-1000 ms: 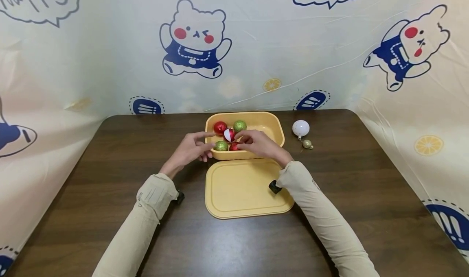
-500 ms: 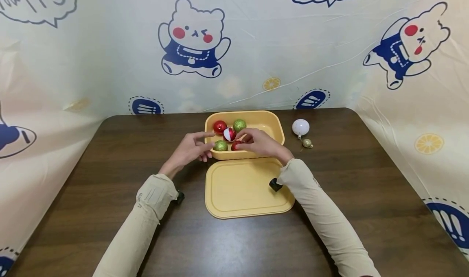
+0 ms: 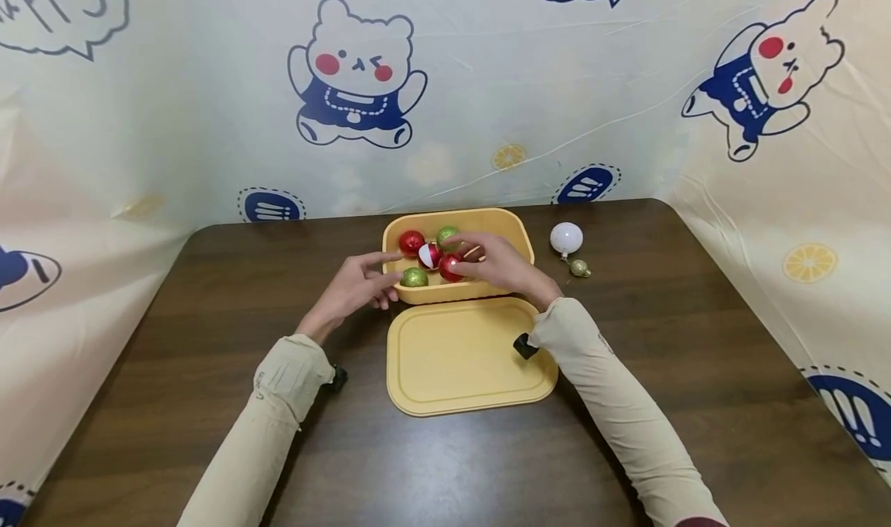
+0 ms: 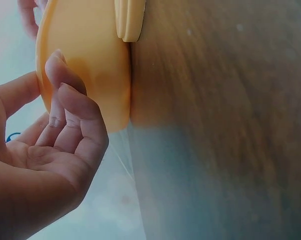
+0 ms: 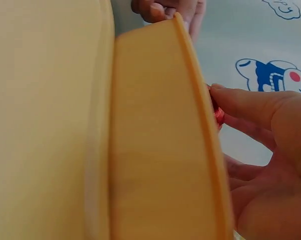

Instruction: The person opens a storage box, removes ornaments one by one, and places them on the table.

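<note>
My right hand (image 3: pixel 497 262) pinches a shiny red Christmas bauble (image 3: pixel 451 268) between thumb and fingers, inside a yellow box (image 3: pixel 518 241). In the right wrist view, the box wall hides most of that bauble (image 5: pixel 219 116). At the box's left end, my left hand (image 3: pixel 355 285) holds the rim, its thumb reaching over it and other fingers curled against the outer wall (image 4: pixel 98 100). Around the held bauble lie a red bauble (image 3: pixel 411 242), a red-and-white bauble (image 3: pixel 429 256), a green glitter bauble (image 3: pixel 415 278) and another green bauble (image 3: pixel 447 237), partly covered by my right hand.
A yellow lid (image 3: pixel 466 357) lies flat on the dark wooden table (image 3: pixel 431 465), in front of the box. To the box's right are a white bauble (image 3: pixel 567 238) and a small gold bauble (image 3: pixel 579 268). A printed cloth (image 3: pixel 473 86) hangs behind the table.
My right hand has lifted the red bauble slightly from the box's near side, towards the red-and-white one. My left hand stays at the rim. The head view has shifted a little.
</note>
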### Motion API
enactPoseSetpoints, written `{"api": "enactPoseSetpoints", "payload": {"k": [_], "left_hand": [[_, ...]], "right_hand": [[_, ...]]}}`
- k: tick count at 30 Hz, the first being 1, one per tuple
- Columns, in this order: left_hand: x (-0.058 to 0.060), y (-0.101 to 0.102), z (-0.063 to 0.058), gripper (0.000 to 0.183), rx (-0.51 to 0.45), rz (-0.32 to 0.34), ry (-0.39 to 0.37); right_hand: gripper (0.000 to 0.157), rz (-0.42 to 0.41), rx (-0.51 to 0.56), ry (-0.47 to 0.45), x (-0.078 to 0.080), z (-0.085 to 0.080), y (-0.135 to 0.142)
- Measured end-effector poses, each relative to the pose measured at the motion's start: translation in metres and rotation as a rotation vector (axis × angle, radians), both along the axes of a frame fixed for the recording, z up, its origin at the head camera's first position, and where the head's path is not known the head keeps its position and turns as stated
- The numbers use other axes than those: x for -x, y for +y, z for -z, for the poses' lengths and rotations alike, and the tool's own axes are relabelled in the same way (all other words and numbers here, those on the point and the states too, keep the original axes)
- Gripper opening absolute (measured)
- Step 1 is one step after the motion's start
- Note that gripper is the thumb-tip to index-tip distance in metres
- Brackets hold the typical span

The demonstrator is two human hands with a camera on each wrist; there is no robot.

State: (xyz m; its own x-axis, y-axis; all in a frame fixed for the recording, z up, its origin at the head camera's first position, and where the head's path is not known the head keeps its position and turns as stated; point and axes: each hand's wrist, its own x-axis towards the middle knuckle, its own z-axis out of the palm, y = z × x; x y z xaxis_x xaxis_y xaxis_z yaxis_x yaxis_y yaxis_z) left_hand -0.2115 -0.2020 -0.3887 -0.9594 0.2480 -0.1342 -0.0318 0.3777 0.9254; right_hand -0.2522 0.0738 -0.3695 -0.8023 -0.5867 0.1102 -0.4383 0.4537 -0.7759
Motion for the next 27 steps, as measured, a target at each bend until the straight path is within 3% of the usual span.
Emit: {"api": "enactPoseSetpoints", "payload": {"k": [9, 17, 27], "left_hand": [[0.001, -0.004, -0.002, 0.05, 0.009, -0.003, -0.017], [0.002, -0.009, -0.005, 0.051, 0.03, -0.004, -0.015], [0.002, -0.012, -0.006, 0.052, 0.004, 0.009, -0.017]], "right_hand": [[0.029, 0.026, 0.013, 0.074, -0.001, -0.016, 0.011], [0.032, 0.156, -0.001, 0.094, -0.003, -0.034, 0.032], [0.033, 0.278, 0.001, 0.134, 0.003, -0.042, 0.063]]}}
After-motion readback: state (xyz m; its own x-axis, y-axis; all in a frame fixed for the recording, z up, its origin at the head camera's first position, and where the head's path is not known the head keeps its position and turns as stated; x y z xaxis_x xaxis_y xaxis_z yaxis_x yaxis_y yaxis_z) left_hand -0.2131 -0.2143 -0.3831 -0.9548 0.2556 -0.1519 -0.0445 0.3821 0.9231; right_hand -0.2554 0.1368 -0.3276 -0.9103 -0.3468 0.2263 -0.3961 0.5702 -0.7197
